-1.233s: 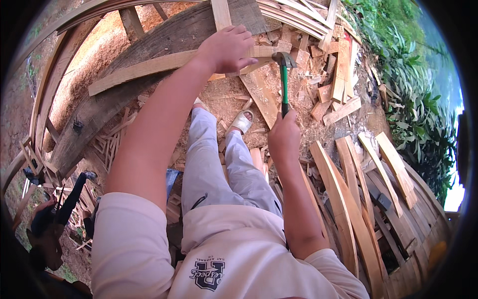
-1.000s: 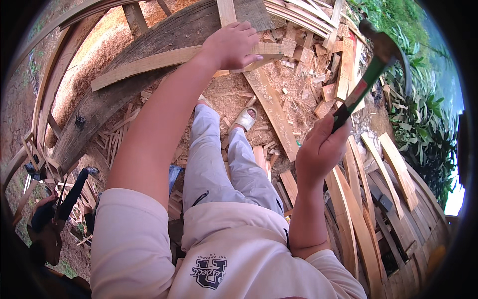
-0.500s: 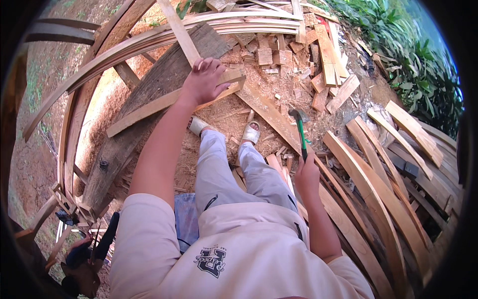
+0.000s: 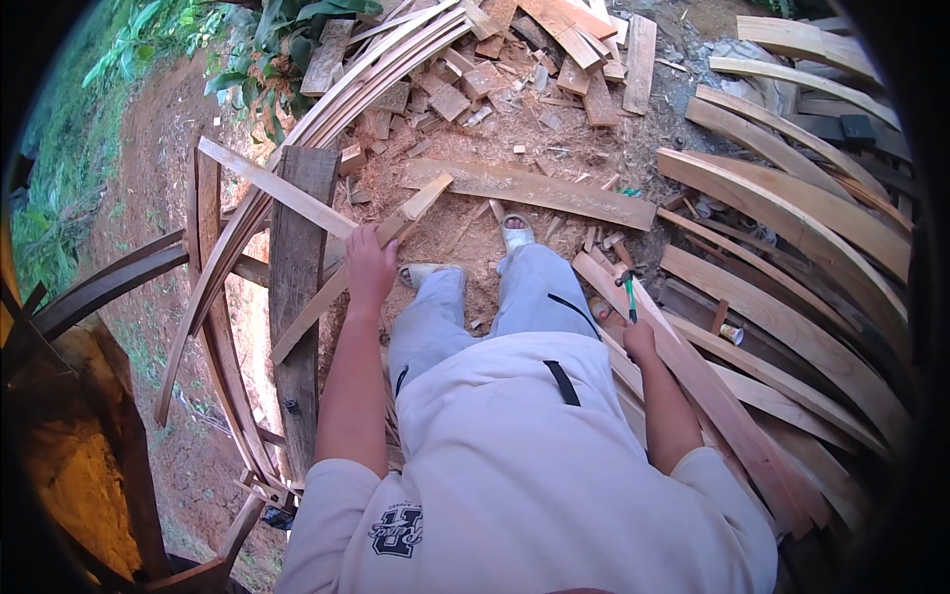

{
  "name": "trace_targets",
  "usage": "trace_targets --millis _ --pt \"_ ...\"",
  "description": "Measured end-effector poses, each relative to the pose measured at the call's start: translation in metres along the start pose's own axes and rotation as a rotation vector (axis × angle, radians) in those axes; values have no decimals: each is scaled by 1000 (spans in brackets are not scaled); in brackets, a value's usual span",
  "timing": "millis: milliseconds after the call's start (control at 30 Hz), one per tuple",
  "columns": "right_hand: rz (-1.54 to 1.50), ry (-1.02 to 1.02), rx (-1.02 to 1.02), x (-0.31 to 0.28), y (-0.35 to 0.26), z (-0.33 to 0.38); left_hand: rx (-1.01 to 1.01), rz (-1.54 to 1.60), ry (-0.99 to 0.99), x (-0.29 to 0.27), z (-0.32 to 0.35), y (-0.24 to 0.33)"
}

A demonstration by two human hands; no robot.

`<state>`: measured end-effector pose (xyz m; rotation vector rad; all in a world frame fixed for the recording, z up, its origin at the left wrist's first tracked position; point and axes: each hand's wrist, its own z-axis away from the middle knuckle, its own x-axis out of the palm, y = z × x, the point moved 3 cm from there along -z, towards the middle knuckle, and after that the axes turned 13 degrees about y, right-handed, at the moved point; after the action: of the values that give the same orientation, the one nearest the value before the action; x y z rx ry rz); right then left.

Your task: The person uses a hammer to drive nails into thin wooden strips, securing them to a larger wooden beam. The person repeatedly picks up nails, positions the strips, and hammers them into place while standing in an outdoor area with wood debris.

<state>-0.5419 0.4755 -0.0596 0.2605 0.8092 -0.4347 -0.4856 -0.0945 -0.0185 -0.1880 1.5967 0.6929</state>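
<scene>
My left hand (image 4: 368, 262) is closed at the near end of a thin pale wooden strip (image 4: 277, 188), where it meets a thicker wooden bar (image 4: 421, 203). The fingertips are partly hidden, and the bar slants beneath the hand. Both pieces cross a weathered dark beam (image 4: 302, 238) on the left. My right hand (image 4: 639, 337) grips a hammer (image 4: 627, 285) by its green handle, beside my right leg. The hammer's dark head is small and seen at a steep angle. Close to this hand lie long reddish planks (image 4: 683, 376).
A flat board (image 4: 534, 191) lies across the sawdust ahead of my feet. Several curved planks (image 4: 782, 213) are stacked at the right. Bent strips (image 4: 346, 89) arch over the beam. Wood offcuts (image 4: 475, 84) litter the ground at the back, and a small can (image 4: 731, 334) sits among the planks.
The view has turned, so the beam stands more upright. My right hand and the hammer are closer to my leg. My left hand stays at the strip's end.
</scene>
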Motion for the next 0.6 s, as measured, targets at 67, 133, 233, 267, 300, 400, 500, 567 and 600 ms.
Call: trace_targets --millis 67,133,233,267,300,400,500,567,600 --pt "-78 -104 146 11 -4 9 6 26 -30 -8 -3 -3" --pt "-30 -128 63 23 -7 8 47 23 -47 -17 -4 -7" --pt "-1 -146 -80 51 -3 -5 57 -60 -16 -27 8 -29" --pt "-8 -107 -119 54 -6 -5 24 -97 -26 -29 15 -37" --pt "-17 -91 -139 58 -8 -7 -8 -135 -36 -32 21 -45" --pt "-34 -85 -154 75 -1 -28 -106 -205 -74 -37 32 -59" --pt "-115 -218 -14 49 -30 -23 -128 -294 -87 -42 46 -70" --pt "-143 -211 -28 25 -48 -17 -148 -333 -122 -41 50 -75" --pt "-120 -191 -59 23 -48 -17 -171 -341 -157 -38 50 -78"
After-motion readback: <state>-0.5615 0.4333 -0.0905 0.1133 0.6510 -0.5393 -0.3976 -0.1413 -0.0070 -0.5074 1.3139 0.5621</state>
